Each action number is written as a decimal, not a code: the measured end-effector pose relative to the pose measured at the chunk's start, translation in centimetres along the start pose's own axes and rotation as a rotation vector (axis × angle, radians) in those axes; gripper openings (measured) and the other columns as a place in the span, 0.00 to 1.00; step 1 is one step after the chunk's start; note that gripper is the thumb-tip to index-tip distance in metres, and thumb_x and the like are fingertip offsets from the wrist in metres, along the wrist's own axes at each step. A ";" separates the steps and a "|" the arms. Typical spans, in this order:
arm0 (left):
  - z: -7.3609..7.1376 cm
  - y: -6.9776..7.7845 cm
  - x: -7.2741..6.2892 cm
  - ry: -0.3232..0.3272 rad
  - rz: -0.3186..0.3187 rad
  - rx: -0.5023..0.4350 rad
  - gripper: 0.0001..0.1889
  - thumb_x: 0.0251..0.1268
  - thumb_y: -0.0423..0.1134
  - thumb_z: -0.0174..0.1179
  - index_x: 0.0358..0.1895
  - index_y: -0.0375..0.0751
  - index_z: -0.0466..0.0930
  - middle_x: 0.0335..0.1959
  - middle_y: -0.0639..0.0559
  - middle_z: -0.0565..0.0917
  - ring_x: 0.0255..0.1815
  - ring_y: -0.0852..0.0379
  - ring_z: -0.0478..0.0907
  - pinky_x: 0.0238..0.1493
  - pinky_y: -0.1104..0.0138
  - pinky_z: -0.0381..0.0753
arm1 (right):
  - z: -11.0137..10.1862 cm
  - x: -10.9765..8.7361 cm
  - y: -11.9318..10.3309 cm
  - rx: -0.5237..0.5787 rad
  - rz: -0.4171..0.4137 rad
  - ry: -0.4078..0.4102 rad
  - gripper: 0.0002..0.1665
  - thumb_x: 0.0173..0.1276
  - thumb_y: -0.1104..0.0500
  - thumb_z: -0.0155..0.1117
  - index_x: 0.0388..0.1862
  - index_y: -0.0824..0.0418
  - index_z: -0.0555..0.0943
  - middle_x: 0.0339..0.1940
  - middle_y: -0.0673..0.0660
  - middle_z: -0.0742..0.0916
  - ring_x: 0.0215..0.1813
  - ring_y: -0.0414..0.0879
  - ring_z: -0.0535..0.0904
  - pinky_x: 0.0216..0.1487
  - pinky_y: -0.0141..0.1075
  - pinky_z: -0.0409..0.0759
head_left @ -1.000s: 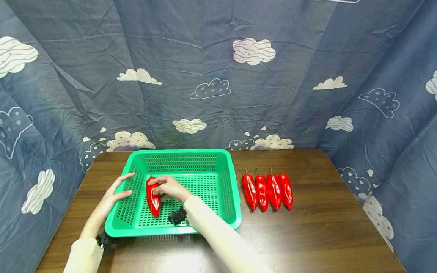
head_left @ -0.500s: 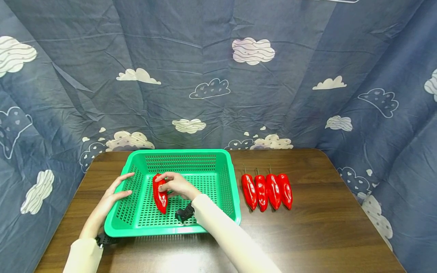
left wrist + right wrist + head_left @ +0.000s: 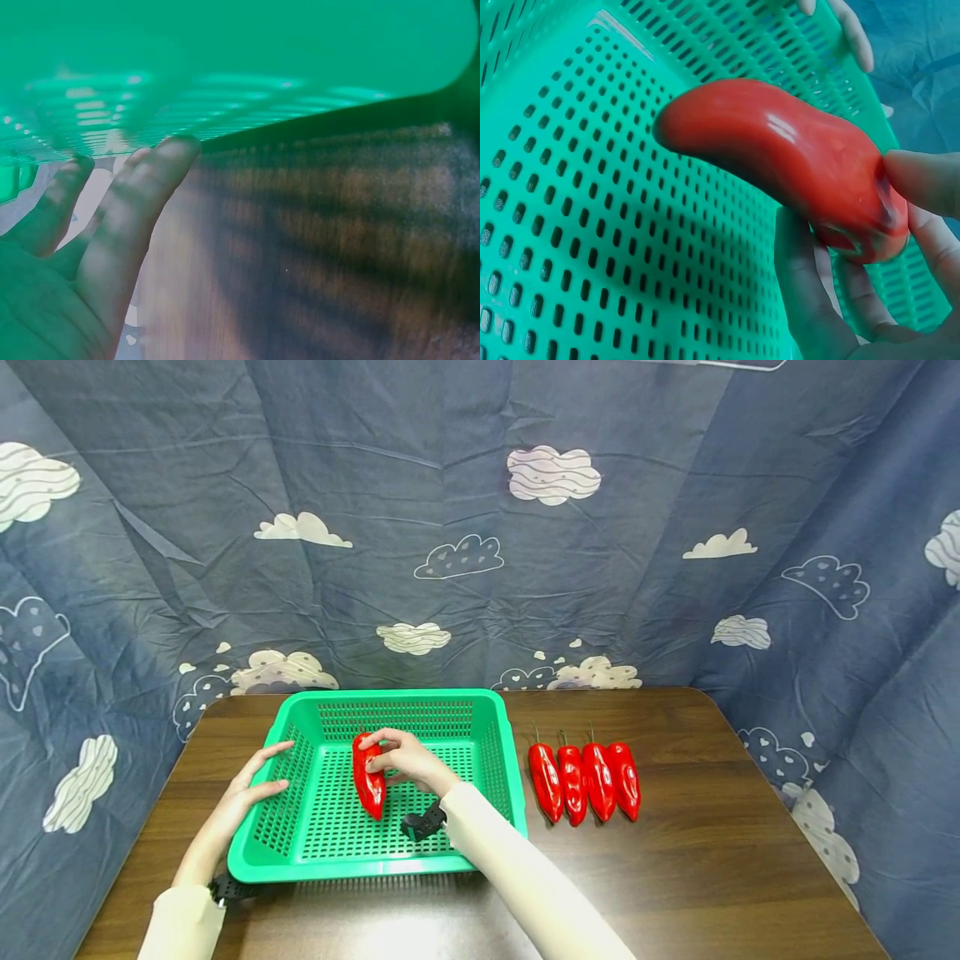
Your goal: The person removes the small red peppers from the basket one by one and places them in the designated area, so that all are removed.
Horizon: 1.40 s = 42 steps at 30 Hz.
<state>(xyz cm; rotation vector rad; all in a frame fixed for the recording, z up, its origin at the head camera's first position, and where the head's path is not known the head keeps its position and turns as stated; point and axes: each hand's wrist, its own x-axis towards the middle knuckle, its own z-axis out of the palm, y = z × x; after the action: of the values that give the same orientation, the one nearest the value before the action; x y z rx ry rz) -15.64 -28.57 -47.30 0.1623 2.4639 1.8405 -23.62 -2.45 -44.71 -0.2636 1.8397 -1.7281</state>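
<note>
In the head view, a glossy red chili pepper is inside the green plastic basket, over its perforated floor. My right hand pinches it near the stem end, with the thumb on one side and fingers on the other. The right wrist view shows the pepper curving away from that grip, its tip pointing toward the left. At the basket's left side my left hand rests against the rim, fingers extended. Seen from the left wrist, the fingers reach straight up to the outer wall.
Several more red peppers lie side by side on the wooden table, to the right of the basket, stems pointing back. A dark blue curtain with cloud prints hangs behind the table and along both sides.
My right hand has moved right and slightly back, carrying the pepper from the basket's left side toward the middle. The left hand and the peppers on the table have stayed put.
</note>
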 end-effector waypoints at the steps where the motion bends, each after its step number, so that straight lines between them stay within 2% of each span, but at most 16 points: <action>1: 0.0 0.0 0.0 0.001 -0.001 0.001 0.31 0.67 0.34 0.53 0.72 0.43 0.58 0.75 0.39 0.48 0.73 0.36 0.38 0.61 0.33 0.41 | -0.1 -0.1 0.0 0.006 0.001 0.001 0.20 0.58 0.74 0.63 0.50 0.65 0.80 0.39 0.57 0.82 0.36 0.48 0.78 0.37 0.47 0.81; 14: 0.1 0.0 -0.1 -0.001 -0.005 -0.006 0.30 0.67 0.34 0.53 0.73 0.45 0.58 0.75 0.39 0.48 0.73 0.36 0.38 0.60 0.33 0.42 | -1.6 -0.7 -0.1 0.034 -0.003 0.027 0.18 0.57 0.74 0.62 0.48 0.64 0.80 0.42 0.57 0.81 0.36 0.48 0.77 0.36 0.44 0.80; 18: 0.1 -0.1 0.0 0.001 0.011 -0.004 0.30 0.67 0.33 0.53 0.72 0.43 0.58 0.74 0.37 0.49 0.73 0.36 0.38 0.60 0.33 0.41 | -2.1 -1.0 -0.3 0.033 -0.017 0.032 0.19 0.57 0.73 0.63 0.48 0.64 0.80 0.44 0.57 0.81 0.38 0.49 0.78 0.36 0.45 0.80; 31: 0.1 0.1 0.0 0.006 0.005 -0.003 0.30 0.67 0.33 0.54 0.72 0.43 0.58 0.74 0.37 0.50 0.73 0.37 0.39 0.61 0.33 0.41 | -3.7 -2.1 -0.7 0.021 -0.038 0.038 0.20 0.57 0.73 0.62 0.51 0.67 0.77 0.49 0.60 0.79 0.41 0.50 0.78 0.42 0.50 0.79; 38: 0.1 0.1 0.0 0.002 0.009 -0.007 0.30 0.67 0.33 0.53 0.72 0.44 0.58 0.74 0.37 0.49 0.73 0.36 0.39 0.61 0.33 0.41 | -4.7 -2.6 -0.7 0.027 -0.065 0.046 0.20 0.58 0.72 0.62 0.51 0.67 0.76 0.51 0.61 0.77 0.40 0.50 0.77 0.38 0.48 0.80; 42: 0.1 0.1 0.0 -0.002 0.005 -0.009 0.30 0.67 0.33 0.53 0.73 0.44 0.58 0.75 0.37 0.48 0.73 0.35 0.38 0.60 0.32 0.41 | -5.2 -2.9 -0.7 0.027 -0.072 0.039 0.19 0.59 0.71 0.61 0.51 0.67 0.76 0.52 0.61 0.76 0.41 0.50 0.77 0.39 0.47 0.80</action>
<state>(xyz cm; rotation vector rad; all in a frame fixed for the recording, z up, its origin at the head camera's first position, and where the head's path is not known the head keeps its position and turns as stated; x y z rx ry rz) -15.65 -28.47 -47.19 0.1693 2.4558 1.8523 -24.27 3.39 -43.28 -0.2903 1.8540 -1.8180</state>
